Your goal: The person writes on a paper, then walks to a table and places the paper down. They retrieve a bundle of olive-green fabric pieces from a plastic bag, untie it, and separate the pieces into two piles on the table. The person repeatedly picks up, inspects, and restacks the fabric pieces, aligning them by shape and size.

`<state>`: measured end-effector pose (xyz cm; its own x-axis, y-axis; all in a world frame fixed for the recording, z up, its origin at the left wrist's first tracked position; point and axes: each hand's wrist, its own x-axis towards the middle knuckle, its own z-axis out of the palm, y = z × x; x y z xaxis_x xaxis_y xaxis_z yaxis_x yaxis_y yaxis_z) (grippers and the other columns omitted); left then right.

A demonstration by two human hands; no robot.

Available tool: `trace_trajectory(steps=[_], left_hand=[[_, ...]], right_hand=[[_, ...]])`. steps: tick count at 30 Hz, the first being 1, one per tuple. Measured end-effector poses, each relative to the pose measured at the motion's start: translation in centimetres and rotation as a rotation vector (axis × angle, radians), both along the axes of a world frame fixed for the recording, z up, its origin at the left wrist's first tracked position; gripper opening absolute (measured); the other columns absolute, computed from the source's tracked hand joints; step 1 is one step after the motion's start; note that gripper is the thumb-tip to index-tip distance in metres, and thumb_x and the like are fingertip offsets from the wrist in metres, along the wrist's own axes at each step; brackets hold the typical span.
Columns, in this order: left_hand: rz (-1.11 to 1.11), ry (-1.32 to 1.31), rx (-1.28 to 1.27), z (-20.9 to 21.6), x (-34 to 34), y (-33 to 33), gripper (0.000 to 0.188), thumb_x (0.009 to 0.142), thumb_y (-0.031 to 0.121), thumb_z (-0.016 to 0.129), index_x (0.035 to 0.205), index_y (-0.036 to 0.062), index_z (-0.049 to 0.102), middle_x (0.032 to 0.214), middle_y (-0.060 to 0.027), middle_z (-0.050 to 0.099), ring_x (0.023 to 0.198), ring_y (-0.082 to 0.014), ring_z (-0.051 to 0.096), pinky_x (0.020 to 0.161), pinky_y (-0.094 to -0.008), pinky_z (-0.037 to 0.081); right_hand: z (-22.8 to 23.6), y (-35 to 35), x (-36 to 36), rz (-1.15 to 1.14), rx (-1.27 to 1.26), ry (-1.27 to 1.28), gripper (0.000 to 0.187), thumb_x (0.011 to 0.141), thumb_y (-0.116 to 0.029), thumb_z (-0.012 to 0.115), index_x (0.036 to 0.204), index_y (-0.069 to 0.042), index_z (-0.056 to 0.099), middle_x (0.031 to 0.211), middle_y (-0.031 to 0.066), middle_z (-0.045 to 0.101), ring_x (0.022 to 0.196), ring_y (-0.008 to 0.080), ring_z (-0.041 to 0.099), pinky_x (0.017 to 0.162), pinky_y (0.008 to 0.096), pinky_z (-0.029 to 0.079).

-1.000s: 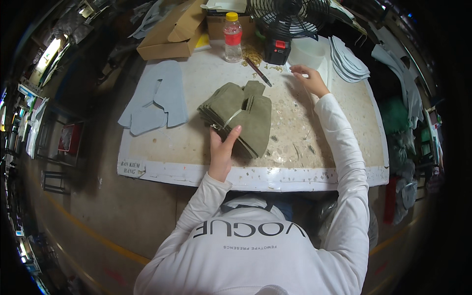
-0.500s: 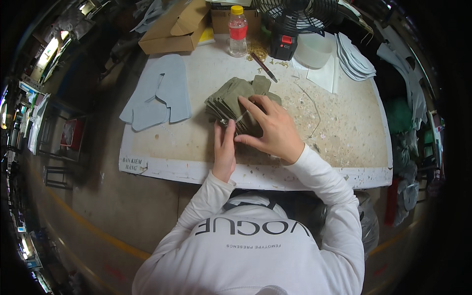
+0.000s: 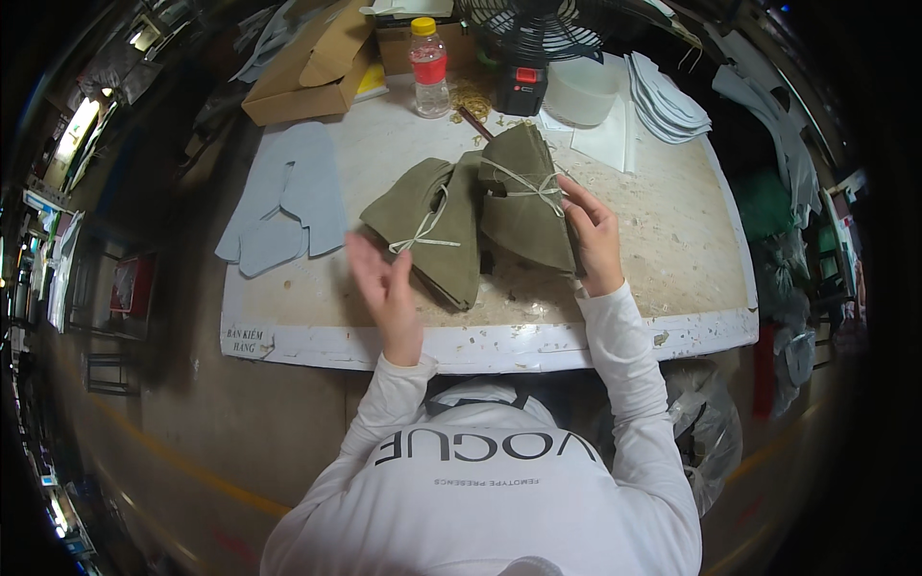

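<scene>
Two bundles of olive-green cut fabric pieces, each tied with a pale cord in a bow, are in the middle of the table. The left bundle (image 3: 427, 206) lies flat. My left hand (image 3: 386, 288) is beside its lower left edge, fingers apart and slightly blurred, the thumb close to the bow. The right bundle (image 3: 519, 226) is tilted, with its cord toward me. My right hand (image 3: 595, 242) grips it at its right edge, thumb in front; the other fingertips are partly hidden behind it.
Light blue-grey cut pieces (image 3: 283, 197) lie at the left. Along the back are a cardboard box (image 3: 307, 82), a yellow-capped bottle (image 3: 429, 72), yellow rubber bands (image 3: 471, 101), a black fan (image 3: 528, 29), a tape roll (image 3: 583, 91) and stacked pale pieces (image 3: 667, 101). A pen (image 3: 474, 123) is partly covered.
The olive pieces, earlier bunched between both hands, now show as two tied bundles side by side. My right hand has moved right with one; my left has moved left and spread its fingers.
</scene>
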<state>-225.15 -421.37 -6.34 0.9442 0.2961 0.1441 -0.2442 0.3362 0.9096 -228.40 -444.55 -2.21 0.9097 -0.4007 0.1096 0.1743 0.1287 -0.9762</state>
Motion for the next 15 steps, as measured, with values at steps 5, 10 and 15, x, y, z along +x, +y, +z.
trace_trajectory(steps=[5, 10, 15], left_hand=[[-0.519, -0.077, 0.373, 3.7, 0.0, 2.8, 0.054, 0.097, 0.013, 0.058, 0.143, -0.0032, 0.035, 0.136, -0.0149, 0.053, 0.125, -0.0213, 0.051, 0.104, -0.0348, 0.041], [-1.153, -0.008, -0.164, 2.2, -2.2, -0.1, 0.082, 0.085, 0.045, 0.073, 0.145, 0.0034, 0.035, 0.135, -0.0116, 0.053, 0.125, -0.0200, 0.051, 0.104, -0.0383, 0.043], [-0.821, 0.245, -0.609, 1.1, -0.8, -0.3, 0.059, 0.090, 0.017, 0.068, 0.140, 0.0065, 0.041, 0.133, -0.0082, 0.053, 0.123, -0.0227, 0.053, 0.103, -0.0406, 0.045]], right_hand=[[1.6, 1.5, -1.2, 0.037, 0.296, -0.082, 0.038, 0.097, -0.009, 0.052, 0.133, 0.002, 0.055, 0.108, 0.0049, 0.068, 0.086, 0.0060, 0.062, 0.078, 0.0205, 0.050], [2.0, 6.0, -1.7, 0.124, 0.516, -0.036, 0.040, 0.098, -0.011, 0.051, 0.137, 0.000, 0.050, 0.098, -0.0015, 0.064, 0.061, -0.0013, 0.047, 0.058, 0.0134, 0.041], [2.0, 7.4, -1.4, 0.087, 0.171, -0.030, 0.037, 0.097, -0.010, 0.055, 0.133, -0.003, 0.054, 0.100, -0.0014, 0.063, 0.073, 0.0003, 0.051, 0.063, 0.0170, 0.046]])
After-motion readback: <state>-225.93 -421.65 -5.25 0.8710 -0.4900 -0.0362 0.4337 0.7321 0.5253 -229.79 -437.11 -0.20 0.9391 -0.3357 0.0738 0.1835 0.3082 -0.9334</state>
